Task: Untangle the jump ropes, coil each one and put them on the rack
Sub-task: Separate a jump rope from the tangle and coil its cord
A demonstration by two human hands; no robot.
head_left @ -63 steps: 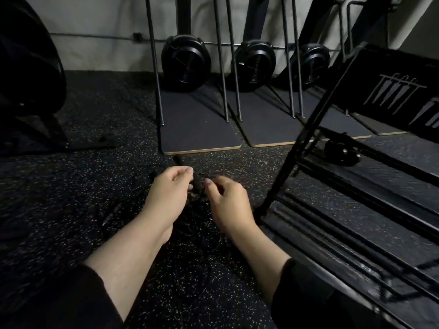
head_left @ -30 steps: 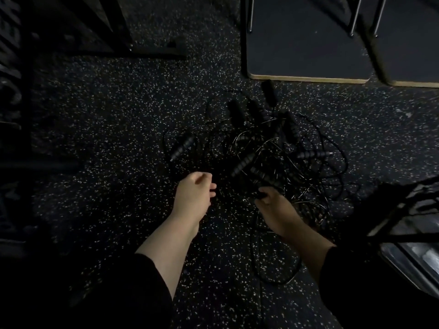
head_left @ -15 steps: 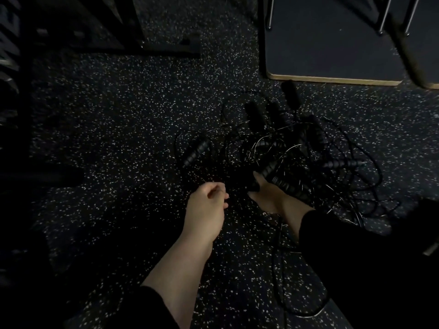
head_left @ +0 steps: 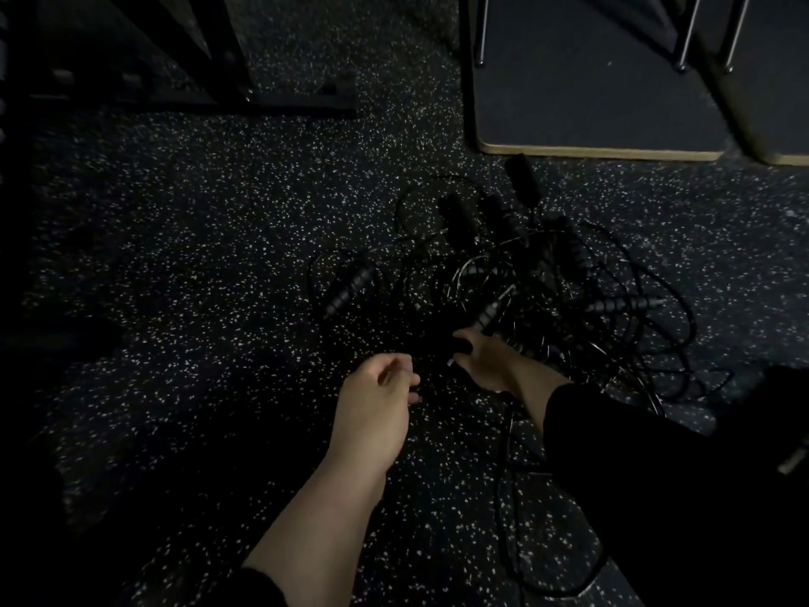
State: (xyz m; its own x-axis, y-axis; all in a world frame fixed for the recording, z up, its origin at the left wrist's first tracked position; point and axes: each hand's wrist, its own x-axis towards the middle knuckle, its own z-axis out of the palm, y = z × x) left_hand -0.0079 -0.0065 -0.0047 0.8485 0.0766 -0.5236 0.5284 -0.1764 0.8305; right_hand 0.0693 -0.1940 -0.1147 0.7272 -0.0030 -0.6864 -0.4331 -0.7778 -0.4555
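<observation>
A tangled pile of black jump ropes (head_left: 538, 273) lies on the speckled rubber floor, with several ribbed handles sticking out, such as one at the left (head_left: 350, 289) and one at the far edge (head_left: 523, 179). My right hand (head_left: 486, 359) reaches into the near edge of the pile, its fingers curled round a dark handle. My left hand (head_left: 376, 400) hovers just left of it with the fingers curled and thumb against forefinger; it is too dark to see a cord in it. A loose loop of rope (head_left: 512, 497) trails back under my right sleeve.
A grey mat with a pale edge (head_left: 591, 81) lies beyond the pile, with thin metal legs standing on it. A black frame base (head_left: 219, 98) crosses the floor at the upper left. Open speckled floor (head_left: 197, 256) stretches left of the ropes.
The view dropped from the wall and rack to the floor. My right hand reached forward into the pile and closed on a handle. My left hand stayed beside it, curled.
</observation>
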